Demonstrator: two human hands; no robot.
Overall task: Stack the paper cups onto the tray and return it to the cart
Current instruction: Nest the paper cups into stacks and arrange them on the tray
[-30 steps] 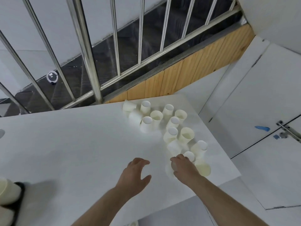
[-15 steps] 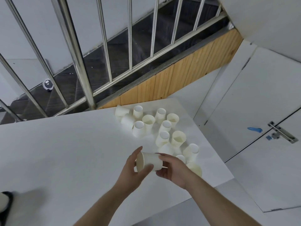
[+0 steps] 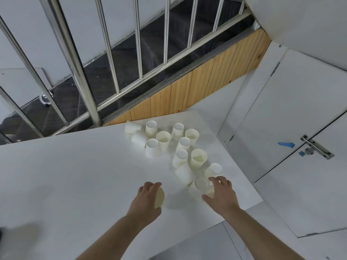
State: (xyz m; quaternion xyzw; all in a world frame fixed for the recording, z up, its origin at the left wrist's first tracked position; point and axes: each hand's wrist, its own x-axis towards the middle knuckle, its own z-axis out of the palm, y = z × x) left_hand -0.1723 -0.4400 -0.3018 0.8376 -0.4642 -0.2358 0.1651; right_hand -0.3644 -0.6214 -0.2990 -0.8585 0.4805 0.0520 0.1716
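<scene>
A: Under the left hand [image 3: 148, 198], in the head view, one paper cup [image 3: 160, 199] is now held alone; its fingers curl around it and only the open mouth shows at the hand's right side. Half a second ago both hands held this cup together.

B: So the right hand [image 3: 218, 193] has let go?

A: Yes. It has moved to its own right and now reaches over the nearest cup [image 3: 201, 183] of the group, fingers spread and slightly bent. Whether it already grips one, I cannot tell.

B: And the other cups [image 3: 163, 139]?

A: They stand or lie beyond the right hand on the white table [image 3: 65, 175], well apart from the left hand.

B: What does it mean for the task?

A: I judge the stacking has just begun: one cup collected, the next being fetched. No tray or cart is visible.
</scene>
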